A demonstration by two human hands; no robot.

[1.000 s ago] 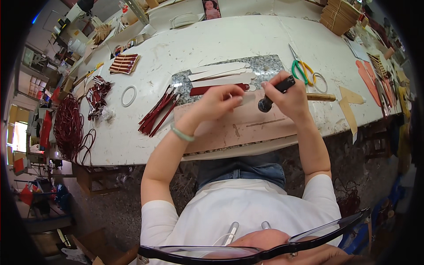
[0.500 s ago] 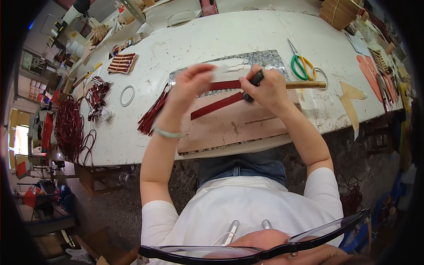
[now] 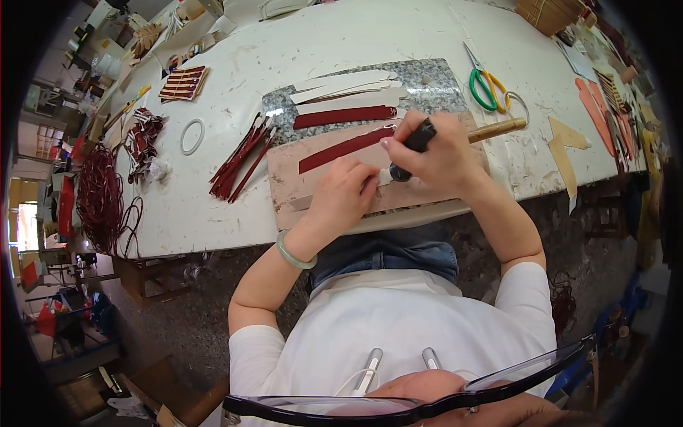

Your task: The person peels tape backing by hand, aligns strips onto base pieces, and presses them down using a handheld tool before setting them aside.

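My left hand presses with bunched fingers on a pale strip, lying along the front of a pinkish board. The strip's middle is hidden under this hand. Beside it, my right hand is closed around a black-handled tool; its dark rounded lower end is close to the strip's right end. Farther back on the board lies a dark red strip, its right end near my right fingers. Behind that, another dark red strip and several white strips rest on a speckled stone slab.
Dark red thin strips lie bunched left of the board, near a pale ring. A wooden handle juts out at right. Beyond are scissors, with green and yellow grips, and tan cut pieces. Dark red cord is heaped far left.
My left hand has come down from above the slab to the front of the board, where the pale strip now lies. My right hand keeps the black-handled tool, now off the red strip.
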